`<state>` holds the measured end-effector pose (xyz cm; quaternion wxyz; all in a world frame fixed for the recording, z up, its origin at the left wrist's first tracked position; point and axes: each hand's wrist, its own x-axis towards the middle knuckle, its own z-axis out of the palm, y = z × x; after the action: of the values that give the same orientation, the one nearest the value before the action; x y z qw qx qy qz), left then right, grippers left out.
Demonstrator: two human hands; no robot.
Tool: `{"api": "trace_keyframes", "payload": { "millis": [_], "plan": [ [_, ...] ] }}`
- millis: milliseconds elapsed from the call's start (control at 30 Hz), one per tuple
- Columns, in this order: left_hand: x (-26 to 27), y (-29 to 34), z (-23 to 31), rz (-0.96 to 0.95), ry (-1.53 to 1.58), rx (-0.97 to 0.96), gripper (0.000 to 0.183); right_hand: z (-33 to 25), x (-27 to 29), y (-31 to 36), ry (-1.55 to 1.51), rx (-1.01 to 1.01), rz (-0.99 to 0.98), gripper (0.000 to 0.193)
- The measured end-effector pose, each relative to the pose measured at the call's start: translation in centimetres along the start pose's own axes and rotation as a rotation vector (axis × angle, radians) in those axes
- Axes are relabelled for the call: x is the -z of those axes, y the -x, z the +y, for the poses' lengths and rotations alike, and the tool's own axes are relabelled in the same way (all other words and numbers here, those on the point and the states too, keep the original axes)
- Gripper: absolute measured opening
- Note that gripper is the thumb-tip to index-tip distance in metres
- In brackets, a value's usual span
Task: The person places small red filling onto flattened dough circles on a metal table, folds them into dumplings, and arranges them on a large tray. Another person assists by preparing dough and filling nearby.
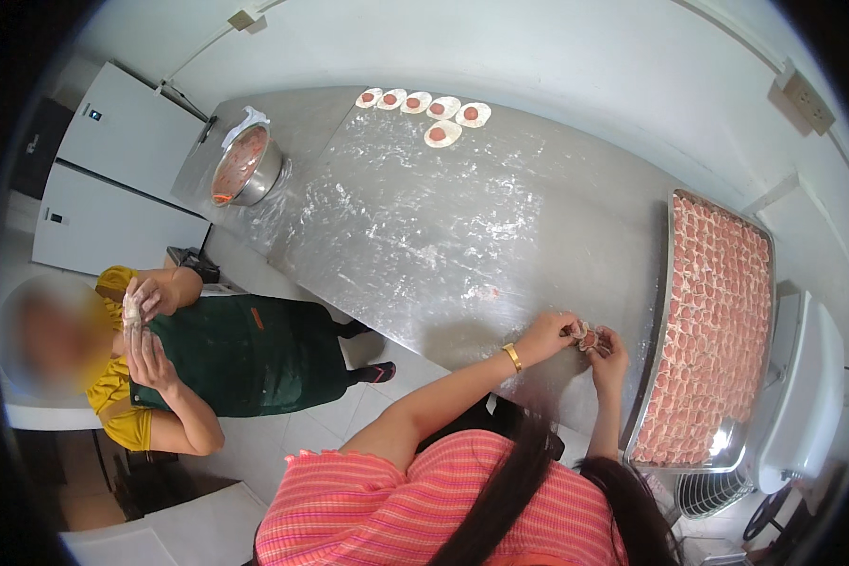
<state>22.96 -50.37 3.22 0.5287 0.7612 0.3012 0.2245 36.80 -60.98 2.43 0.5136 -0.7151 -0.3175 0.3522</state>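
Above the near right part of the metal table, my left hand (pixel 547 338), with a gold bracelet at its wrist, pinches one side of a small open-topped dumpling (pixel 590 340). My right hand (pixel 610 358) closes on its other side. Pink filling shows between the gathered pale folds of the wrapper. Just to the right lies a large metal tray (pixel 671 283), packed with rows of similar open-topped dumplings (pixel 717 311). At the far edge of the table are several flat round wrappers (pixel 442 134), each with a ball of pink filling in its middle.
White flour streaks the metal table (pixel 585 226). A steel bowl (pixel 266 179) with pink filling stands at the far left. Left of the table, a co-worker in a green apron (pixel 245 354) holds something pale in both hands. A white appliance (pixel 807 396) stands beyond the tray.
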Motion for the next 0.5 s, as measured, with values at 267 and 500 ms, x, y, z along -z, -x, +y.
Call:
{"api": "trace_keyframes", "payload": {
  "millis": [267, 500],
  "plan": [
    [0.0, -0.9, 1.5, -0.031, -0.031, 0.209, 0.026, -1.2, 1.3, -1.1, 0.356, 0.253, -0.058, 0.043],
    [-0.8, -1.3, 0.7, -0.144, -0.010, 0.107, 0.029, -0.7, 0.8, -1.1, 0.301, 0.181, -0.027, 0.040]
  ]
}}
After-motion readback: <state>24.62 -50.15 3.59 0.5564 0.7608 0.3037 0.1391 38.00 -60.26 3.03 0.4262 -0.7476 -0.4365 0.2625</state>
